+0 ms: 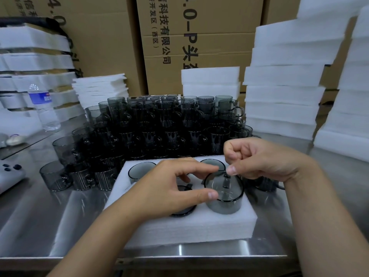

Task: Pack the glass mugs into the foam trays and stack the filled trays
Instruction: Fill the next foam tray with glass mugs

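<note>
A white foam tray (179, 226) with four wells lies at the near edge of the steel table. Smoky glass mugs sit low in the back left well (139, 170) and the back right well (212, 163). My left hand (165, 192) mostly covers another mug in the front left well (183, 211). The front right mug (225, 204) stands partly out of its well. My left hand's thumb and forefinger reach to that mug's near-left rim. My right hand (259, 158), fingers curled, pinches its far rim by the handle.
Behind the tray is a dense pile of loose mugs (159, 126), stacked in layers. One mug (267, 184) stands right of the tray. Empty foam trays (283, 92) tower at the right, filled trays (36, 62) at the left. A water bottle (44, 108) and cartons (199, 37) stand behind.
</note>
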`<state>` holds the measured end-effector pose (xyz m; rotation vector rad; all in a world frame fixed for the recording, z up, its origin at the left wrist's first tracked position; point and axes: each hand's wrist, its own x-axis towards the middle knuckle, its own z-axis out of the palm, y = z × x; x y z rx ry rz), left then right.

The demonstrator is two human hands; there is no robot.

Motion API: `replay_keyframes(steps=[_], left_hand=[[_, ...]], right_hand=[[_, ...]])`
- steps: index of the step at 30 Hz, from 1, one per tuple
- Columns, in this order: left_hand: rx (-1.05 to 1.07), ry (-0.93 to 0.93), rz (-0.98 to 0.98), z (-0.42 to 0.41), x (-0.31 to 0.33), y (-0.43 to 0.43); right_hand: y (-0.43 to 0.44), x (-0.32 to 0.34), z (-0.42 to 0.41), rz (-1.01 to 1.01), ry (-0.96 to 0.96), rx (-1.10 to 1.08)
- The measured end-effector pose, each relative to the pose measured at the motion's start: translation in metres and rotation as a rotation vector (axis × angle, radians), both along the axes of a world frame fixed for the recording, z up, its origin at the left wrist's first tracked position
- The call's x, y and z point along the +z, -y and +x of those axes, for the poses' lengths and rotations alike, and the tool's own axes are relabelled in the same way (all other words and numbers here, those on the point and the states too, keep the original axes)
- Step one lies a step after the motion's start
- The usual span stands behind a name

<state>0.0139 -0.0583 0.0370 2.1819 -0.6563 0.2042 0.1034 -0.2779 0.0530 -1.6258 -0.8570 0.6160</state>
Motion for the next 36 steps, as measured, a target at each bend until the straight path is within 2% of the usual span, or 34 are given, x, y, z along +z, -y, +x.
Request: replay_keyframes(steps=[6,11,29,36], left_hand=[[-0.001,-0.031,0.042,0.003,-0.002,-0.001],[-0.008,-0.086,0.159,0.006,-0.004,-0.001],[0.018,-0.066,0.164,0.007,-0.004,0.0],[0.01,-0.041,0.164,0.011,-0.004,-0.001]], right_hand=[[-0.002,-0.001,0.002,-0.084,-0.012,-0.015],[-0.004,-0.004,0.001,-0.238,0.044,-0.031],[-0.002,-0.001,0.0,-0.32,0.048,-0.041],[-0.001,0.0,-0.007,-0.332,0.031,-0.117]])
